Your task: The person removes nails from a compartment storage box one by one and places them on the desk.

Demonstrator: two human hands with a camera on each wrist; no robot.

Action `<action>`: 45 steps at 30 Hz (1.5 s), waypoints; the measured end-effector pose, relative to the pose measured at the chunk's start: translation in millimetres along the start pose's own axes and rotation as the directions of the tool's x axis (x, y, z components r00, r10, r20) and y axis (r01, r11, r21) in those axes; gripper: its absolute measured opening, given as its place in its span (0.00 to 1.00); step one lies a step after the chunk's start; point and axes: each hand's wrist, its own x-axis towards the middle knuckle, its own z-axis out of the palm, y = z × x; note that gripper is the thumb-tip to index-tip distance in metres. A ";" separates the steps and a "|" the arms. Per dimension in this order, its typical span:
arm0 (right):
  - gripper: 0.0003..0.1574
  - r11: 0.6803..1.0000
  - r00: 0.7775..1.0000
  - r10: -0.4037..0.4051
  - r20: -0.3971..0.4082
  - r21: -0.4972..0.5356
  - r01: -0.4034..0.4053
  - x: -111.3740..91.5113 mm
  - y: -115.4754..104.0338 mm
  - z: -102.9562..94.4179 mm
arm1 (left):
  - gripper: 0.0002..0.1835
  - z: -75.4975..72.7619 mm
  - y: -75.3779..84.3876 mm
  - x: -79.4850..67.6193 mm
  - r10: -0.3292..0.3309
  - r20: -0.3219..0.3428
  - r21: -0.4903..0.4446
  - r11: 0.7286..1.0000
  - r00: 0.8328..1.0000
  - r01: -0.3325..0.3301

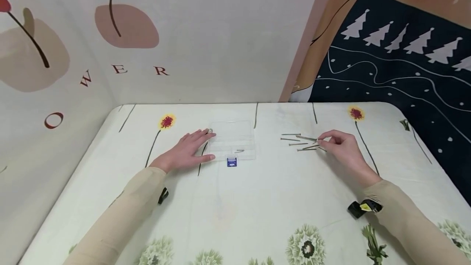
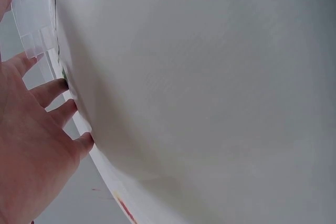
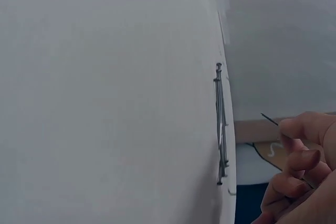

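Left of the clear box (image 1: 232, 142), our left hand (image 1: 187, 152) rests flat and released on the desk (image 1: 235, 199); right of it, our right hand (image 1: 340, 146) pinches one nail (image 1: 308, 138) from the scatter. Thin, stiff, slippery: best taken mid-shank.

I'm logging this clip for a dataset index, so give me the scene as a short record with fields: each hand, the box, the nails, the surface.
left hand: flat on the table, fingers straight, touching the left edge of the clear box
right hand: pinches one nail at the heap's right end
clear box: clear plastic, blue latch in front, one nail inside
loose nails: small heap right of the box
table: covered with a flower-print cloth
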 end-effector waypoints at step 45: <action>0.30 0.946 0.946 0.306 0.104 -0.144 -0.290 5.8 20.5 -26.3 | 0.42 -1.5 4.0 -1.9 -0.004 -0.006 0.001 1.000 1.000 0.004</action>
